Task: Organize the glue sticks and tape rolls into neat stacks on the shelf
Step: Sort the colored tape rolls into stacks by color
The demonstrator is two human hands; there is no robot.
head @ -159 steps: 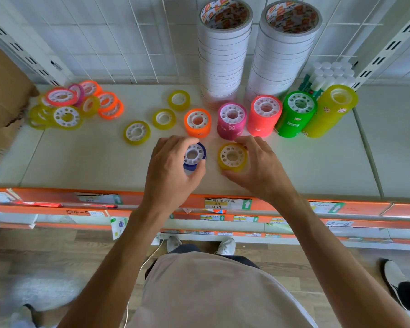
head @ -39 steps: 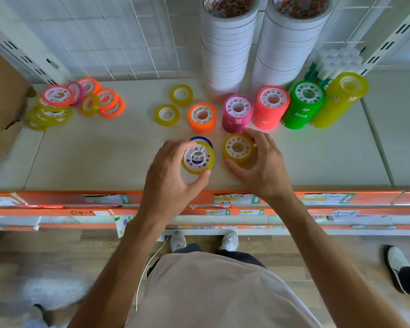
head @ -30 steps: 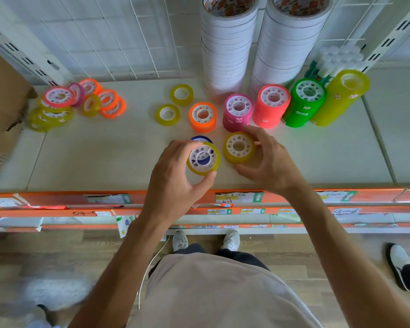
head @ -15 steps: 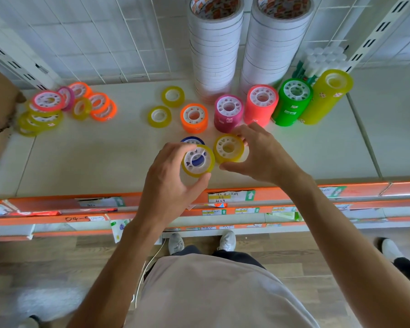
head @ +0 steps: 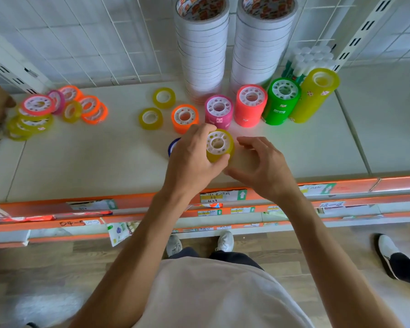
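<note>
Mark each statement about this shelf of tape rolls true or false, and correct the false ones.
1. The left hand grips a yellow roll. True.
2. The right hand holds the green stack. False: its fingers are curled beside the yellow roll and the green stack stands untouched.
3. Two tall white stacks stand at the back of the shelf. True.
4. The blue roll sits on top of the pink stack. False: it lies on the shelf, partly hidden by the left hand.
</note>
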